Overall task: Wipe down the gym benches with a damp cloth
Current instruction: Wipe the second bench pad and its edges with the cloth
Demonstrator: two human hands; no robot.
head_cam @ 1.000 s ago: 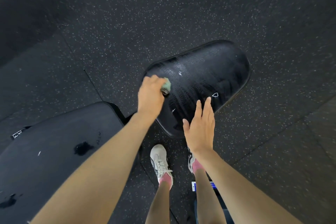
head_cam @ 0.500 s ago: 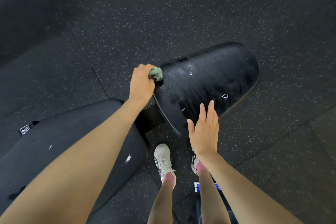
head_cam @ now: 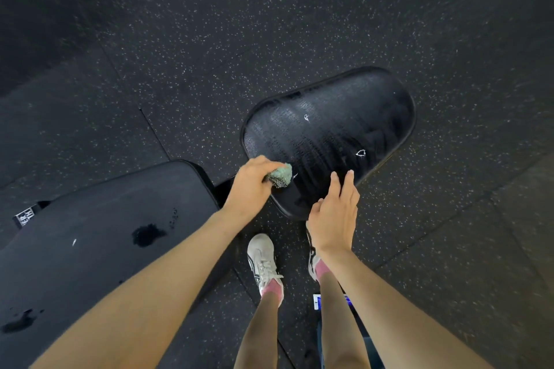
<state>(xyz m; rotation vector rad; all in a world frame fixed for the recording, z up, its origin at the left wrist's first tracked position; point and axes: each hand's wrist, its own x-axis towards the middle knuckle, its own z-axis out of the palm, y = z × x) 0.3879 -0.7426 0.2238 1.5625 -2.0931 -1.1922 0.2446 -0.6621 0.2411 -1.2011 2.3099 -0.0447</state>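
Note:
A black bench seat pad [head_cam: 338, 129] lies ahead of me, its surface streaked wet, with two small white tears. My left hand [head_cam: 253, 181] grips a balled green cloth [head_cam: 281, 175] and presses it on the pad's near left edge. Beside it, my right hand [head_cam: 335, 216] hovers flat with straight fingers over the pad's near edge, fingertips at the pad. A larger black bench pad [head_cam: 99, 234] lies at the lower left, with dark wet spots on it.
Black speckled rubber floor tiles [head_cam: 269, 24] surround the benches. My feet in white shoes [head_cam: 263, 260] stand just in front of the seat pad. A small white and blue label [head_cam: 318, 301] shows on the frame below my right leg.
My left hand has dragged the cloth from the pad's far left corner down toward its near left edge. The right hand has stayed at the near edge.

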